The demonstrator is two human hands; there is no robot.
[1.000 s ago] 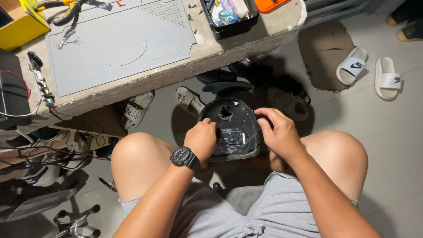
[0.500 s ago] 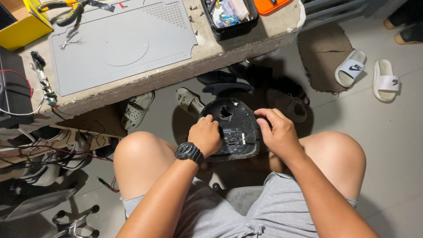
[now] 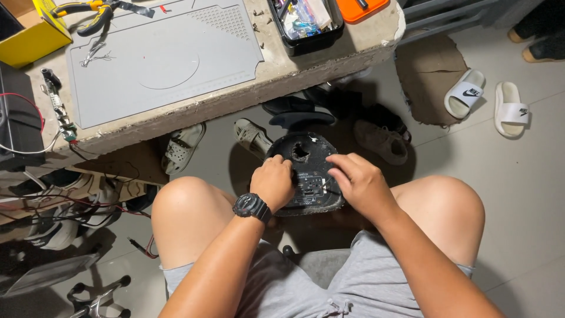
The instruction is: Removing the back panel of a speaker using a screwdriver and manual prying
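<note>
A round black device (image 3: 306,158) with a ragged hole near its top and a small label panel rests between my knees, its dusty underside facing up. My left hand (image 3: 273,181), with a black watch on the wrist, grips the device's left edge. Fingers of my right hand (image 3: 358,182) press on the lower right part of its face, next to the label panel. I sit in grey shorts, and the device is held over the floor in front of the bench.
A concrete bench (image 3: 276,76) carries a grey work mat (image 3: 159,59), a yellow box (image 3: 32,35), pliers (image 3: 88,9), a black parts tray (image 3: 306,23) and a small circuit board (image 3: 59,106). Several shoes and white slides (image 3: 465,94) lie on the tiled floor. Wires hang at left.
Both hands stay on the black device; my right hand's fingers have shifted slightly inward over its face. The view has moved a little.
</note>
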